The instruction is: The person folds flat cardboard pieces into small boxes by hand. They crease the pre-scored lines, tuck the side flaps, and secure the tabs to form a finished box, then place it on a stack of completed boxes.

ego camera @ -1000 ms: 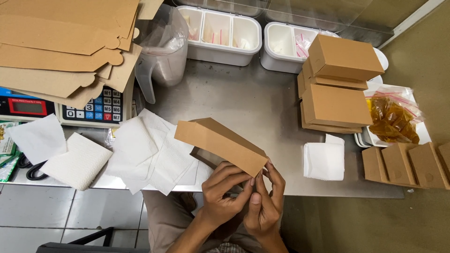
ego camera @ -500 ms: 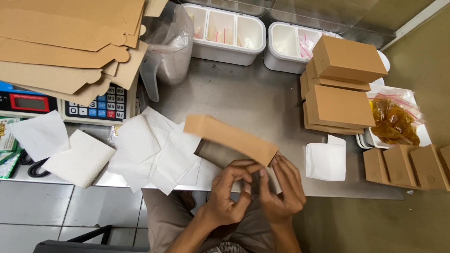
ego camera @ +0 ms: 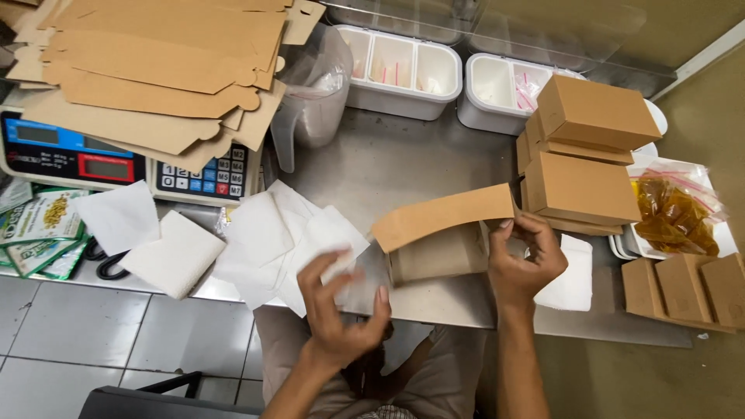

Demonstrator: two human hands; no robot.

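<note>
The hands split the work, the right hand (ego camera: 526, 260) gripping the open brown box (ego camera: 436, 233) upright on the steel tabletop (ego camera: 403, 167), best kept steady, while the left hand (ego camera: 341, 306) pinched a white paper sheet (ego camera: 341, 268) just beside it.

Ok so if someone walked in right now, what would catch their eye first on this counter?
Probably the open brown cardboard box at the counter's near edge, its lid flap raised, steadied by the right hand while the left hand lifts a thin white paper sheet beside it. Next, the stack of closed brown boxes at right, and the pile of flat cardboard blanks covering the scale at left.
</note>
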